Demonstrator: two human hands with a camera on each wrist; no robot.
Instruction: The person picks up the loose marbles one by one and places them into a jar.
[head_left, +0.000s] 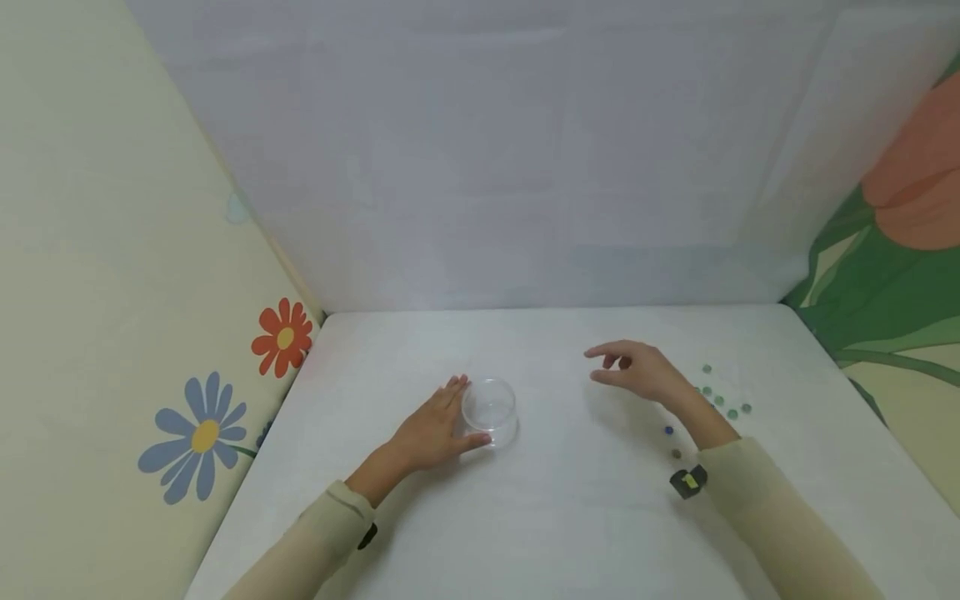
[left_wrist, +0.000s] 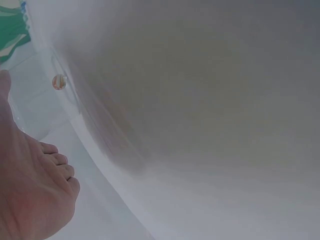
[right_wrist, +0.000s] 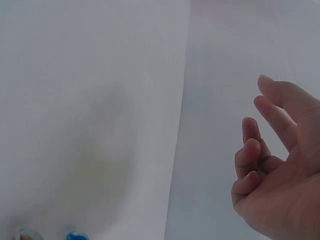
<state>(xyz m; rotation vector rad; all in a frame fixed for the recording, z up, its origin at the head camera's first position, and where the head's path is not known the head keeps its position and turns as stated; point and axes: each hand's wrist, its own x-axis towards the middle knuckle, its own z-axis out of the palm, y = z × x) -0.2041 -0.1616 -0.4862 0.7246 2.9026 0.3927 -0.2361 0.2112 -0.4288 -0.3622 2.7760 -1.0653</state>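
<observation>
A clear, round container (head_left: 491,408) stands on the white table. My left hand (head_left: 431,429) holds it from the left side, the thumb across its front and the fingers at its back left. In the left wrist view, a marble with orange and white in it (left_wrist: 59,82) shows at the container's wall; whether it lies inside cannot be told. My right hand (head_left: 637,369) hangs above the table, right of the container, fingers loosely bent. In the right wrist view, nothing shows between the thumb and fingers of that hand (right_wrist: 277,165).
Several green marbles (head_left: 719,401) lie scattered right of my right wrist. A blue marble (head_left: 669,430) and a brownish marble (head_left: 677,454) lie below that forearm. A white cloth backdrop (head_left: 480,167) rises behind the table; flower-painted walls (head_left: 75,250) flank it.
</observation>
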